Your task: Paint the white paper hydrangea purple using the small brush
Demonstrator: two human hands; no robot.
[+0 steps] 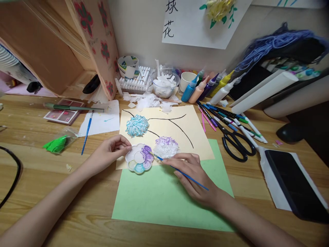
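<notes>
My left hand [118,148] pinches the left rim of a small flower-shaped paint palette [131,155] with purple, blue and yellowish wells. In my right hand [191,173] is a thin blue paintbrush [189,177], its tip at the purple well. Under the palette lies a cream paper sheet [164,125] with black drawn stems. A blue-and-white paper-scrap flower [137,126] sits on its left part. Just beyond my right fingers is a second flower [166,146], purple along the top and white below. A green sheet [164,202] lies partly beneath the cream one.
Black scissors [238,144] and several pens [231,118] lie to the right, near a phone [295,181]. Paint bottles [190,90] and a bowl of white paper scraps [166,84] stand behind. Another brush [87,133] rests on the left beside a green packet [56,144].
</notes>
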